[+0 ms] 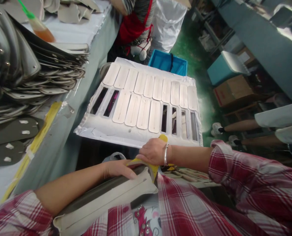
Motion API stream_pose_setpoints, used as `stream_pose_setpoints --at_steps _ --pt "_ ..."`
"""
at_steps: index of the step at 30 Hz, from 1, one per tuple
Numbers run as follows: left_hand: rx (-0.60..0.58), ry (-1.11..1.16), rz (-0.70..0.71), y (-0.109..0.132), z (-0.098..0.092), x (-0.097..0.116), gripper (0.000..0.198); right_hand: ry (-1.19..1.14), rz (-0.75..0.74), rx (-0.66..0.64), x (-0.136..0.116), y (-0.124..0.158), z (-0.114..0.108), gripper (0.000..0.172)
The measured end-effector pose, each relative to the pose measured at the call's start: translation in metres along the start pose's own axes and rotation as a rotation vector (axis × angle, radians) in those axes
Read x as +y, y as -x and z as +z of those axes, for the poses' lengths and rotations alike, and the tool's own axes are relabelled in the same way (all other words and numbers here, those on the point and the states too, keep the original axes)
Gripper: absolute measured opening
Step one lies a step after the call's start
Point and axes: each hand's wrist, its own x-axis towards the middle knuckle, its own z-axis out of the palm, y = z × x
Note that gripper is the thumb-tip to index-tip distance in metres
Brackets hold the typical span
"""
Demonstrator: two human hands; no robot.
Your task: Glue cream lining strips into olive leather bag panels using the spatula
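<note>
My left hand (121,168) is closed on the end of a long cream panel (106,200) with a slit line along its middle, its thumb on top and its other fingers hidden. A dark grey piece (94,193) lies along the panel's far side. In a fist beside it, my right hand (152,151) grips a yellow strip (154,170), which sticks out above and below the fingers. The panel slants across my lap. Beyond both hands lies a white board (101,126) with rows of cream rounded pieces (143,113) over slots, several of them uncovered.
At left, a table (87,62) carries stacked curved panels (62,70), flat grey pieces (11,137) and a bottle with a green tip (39,26). A blue crate (158,59), a person in a red apron (133,29) and cardboard boxes (234,90) are farther off.
</note>
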Motion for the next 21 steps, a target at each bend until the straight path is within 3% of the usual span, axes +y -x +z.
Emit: stream_pose_setpoints --at_steps 3,7,10,14,21 --pt "0.101 -0.115 -0.023 0.002 -0.005 -0.007 0.071 0.005 -0.021 -0.017 -0.001 -0.003 -0.001 0.044" --pt "0.299 -0.362 -0.174 0.002 -0.008 -0.008 0.069 0.011 -0.038 -0.039 -0.002 -0.006 -0.001 0.041" --pt "0.377 -0.39 -0.237 0.003 -0.007 -0.006 0.067 0.005 -0.046 -0.048 -0.001 -0.006 0.0 0.041" --pt "0.348 -0.312 -0.192 0.007 -0.006 -0.002 0.06 -0.011 -0.065 -0.047 0.0 -0.006 0.001 0.047" --pt "0.271 -0.541 -0.164 0.007 0.0 0.006 0.051 -0.048 -0.106 -0.067 -0.003 -0.005 0.004 0.05"
